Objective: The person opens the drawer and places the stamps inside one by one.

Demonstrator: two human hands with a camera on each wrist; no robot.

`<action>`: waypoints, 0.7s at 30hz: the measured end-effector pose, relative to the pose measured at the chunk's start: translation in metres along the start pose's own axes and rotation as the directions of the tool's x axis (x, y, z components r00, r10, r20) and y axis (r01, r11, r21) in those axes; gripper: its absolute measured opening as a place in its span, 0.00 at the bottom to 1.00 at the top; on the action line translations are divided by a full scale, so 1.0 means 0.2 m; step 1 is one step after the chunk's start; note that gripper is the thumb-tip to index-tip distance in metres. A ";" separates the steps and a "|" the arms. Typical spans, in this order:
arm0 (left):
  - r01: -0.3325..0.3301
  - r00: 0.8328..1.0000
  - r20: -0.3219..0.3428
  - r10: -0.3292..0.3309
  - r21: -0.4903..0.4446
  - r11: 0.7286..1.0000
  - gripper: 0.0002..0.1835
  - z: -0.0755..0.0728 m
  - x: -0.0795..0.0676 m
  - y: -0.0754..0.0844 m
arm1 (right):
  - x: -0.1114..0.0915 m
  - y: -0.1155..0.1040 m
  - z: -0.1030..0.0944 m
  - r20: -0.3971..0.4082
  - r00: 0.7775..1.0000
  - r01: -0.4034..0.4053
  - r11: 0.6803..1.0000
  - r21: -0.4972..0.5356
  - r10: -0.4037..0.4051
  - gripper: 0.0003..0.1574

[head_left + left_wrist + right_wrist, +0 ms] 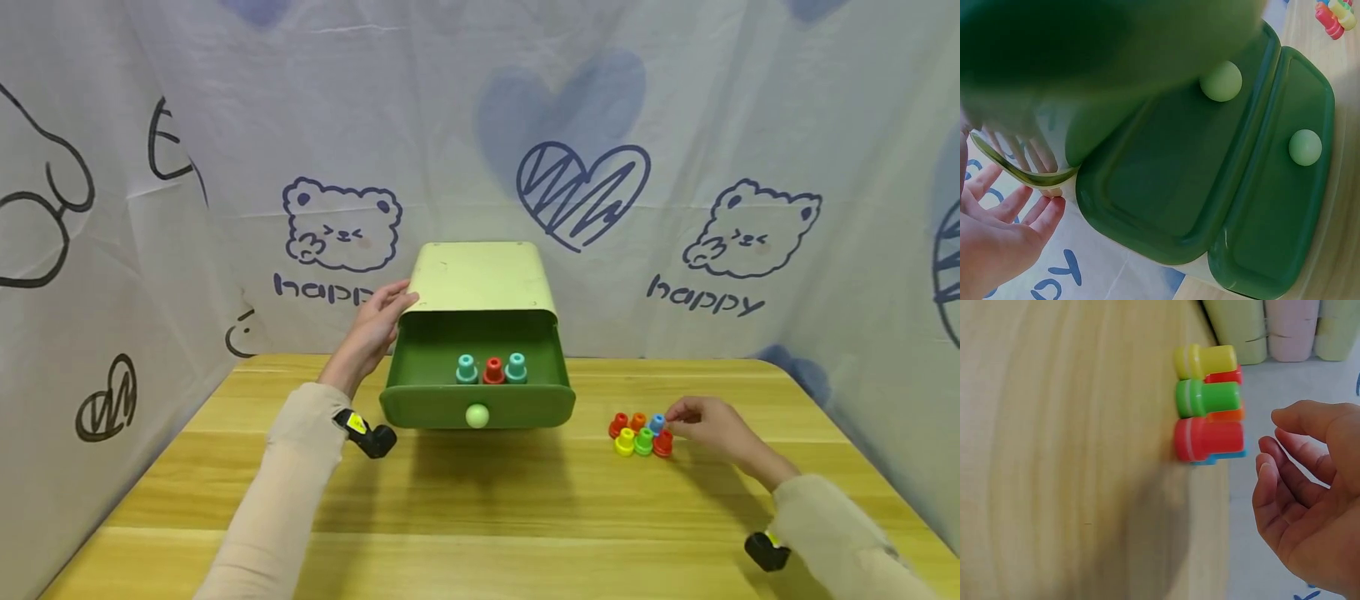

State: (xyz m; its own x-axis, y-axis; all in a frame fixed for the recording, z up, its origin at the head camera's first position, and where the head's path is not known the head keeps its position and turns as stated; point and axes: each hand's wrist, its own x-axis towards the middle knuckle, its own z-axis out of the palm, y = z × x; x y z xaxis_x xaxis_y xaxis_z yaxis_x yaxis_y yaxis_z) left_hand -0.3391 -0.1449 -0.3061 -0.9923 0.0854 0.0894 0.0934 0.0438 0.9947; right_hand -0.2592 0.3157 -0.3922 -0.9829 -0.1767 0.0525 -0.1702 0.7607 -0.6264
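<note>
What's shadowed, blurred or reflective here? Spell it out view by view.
Head: a soft shadow darkens the wooden table beneath the open drawer; left wrist: that drawer is blurred, and the glossy side of the cabinet mirrors the left hand; right wrist: a hazy shadow stretches over the table near the front red stamper.

A pale cloth (450, 125) hangs beyond the left hand (371, 329) and right hand (712, 427). On it, up from the left hand, is a drawn bear (342, 223) with lettering (318, 287) below. A second bear (752, 229) shows above the right hand, over "happy" (705, 296). Higher, between the hands, a scribbled heart (583, 192) overlaps a blue heart (558, 100). A smaller heart (107, 400) is left of the left hand. The wood-grained worktop (487, 517) extends under both.
</note>
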 end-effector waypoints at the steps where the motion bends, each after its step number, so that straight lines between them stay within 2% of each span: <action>1: 0.001 1.000 0.001 -0.001 -0.001 1.000 0.32 0.00 0.00 0.00 | 0.00 0.01 0.01 -0.003 1.000 -0.007 1.000 0.003 0.007 0.08; 7: 0.000 1.000 0.000 0.000 0.007 1.000 0.32 0.00 0.00 0.00 | -0.01 0.04 0.04 -0.012 1.000 -0.020 1.000 0.019 0.020 0.10; 21: 0.006 1.000 0.001 -0.006 -0.026 1.000 0.33 0.00 0.00 0.00 | -0.01 0.11 0.09 0.030 0.998 -0.049 0.997 0.068 0.047 0.15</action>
State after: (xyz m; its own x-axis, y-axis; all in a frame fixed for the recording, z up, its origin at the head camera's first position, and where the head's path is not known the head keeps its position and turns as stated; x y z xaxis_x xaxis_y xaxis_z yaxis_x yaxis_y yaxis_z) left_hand -0.3397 -0.1452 -0.3060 -0.9927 0.0863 0.0837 0.0856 0.0186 0.9962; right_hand -0.2601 0.3218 -0.4209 -0.9872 -0.1595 -0.0001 -0.1170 0.7244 -0.6794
